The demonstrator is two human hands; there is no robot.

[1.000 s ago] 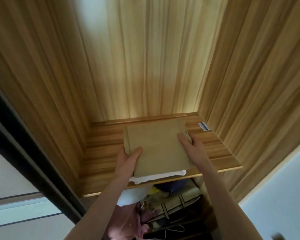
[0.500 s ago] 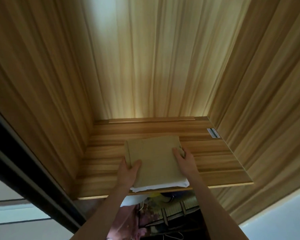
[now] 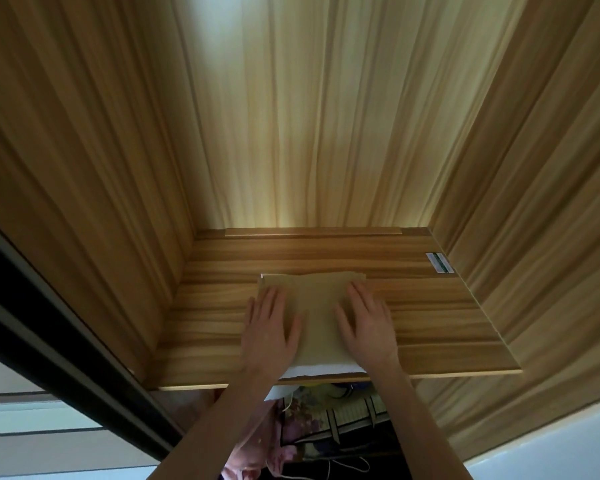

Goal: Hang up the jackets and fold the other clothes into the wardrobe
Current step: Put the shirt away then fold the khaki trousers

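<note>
Folded tan cloth (image 3: 314, 313) lying flat on the wardrobe shelf (image 3: 440, 327), roughly mid-width and toward the front edge, stacked on a white cloth (image 3: 321, 370) whose edge peeks out along the near side and at the far left corner. Left hand (image 3: 270, 332) palm-down on the left part of the tan cloth, fingers spread and pointing toward the back, outer fingers reaching over onto the bare shelf; grip apart, clamped on nothing, just pressing flat. Right hand (image 3: 366, 329) palm-down on the right part, fingers likewise spread; grip apart too, resting on the fabric. Both forearms bare, coming up from the bottom of the view. Small white and green sticker (image 3: 439, 262) on the shelf near the back right corner, well apart from the cloth. Narrow wooden strip (image 3: 312, 232) along the back of the shelf, with light glowing on the back panel (image 3: 312, 116) just above it. Wood-grain side walls left and right. Dark door frame (image 3: 49, 327) crossing the lower left. Beneath the shelf, a jumble of pink fabric (image 3: 257, 448) and other items, too dim to tell apart
</note>
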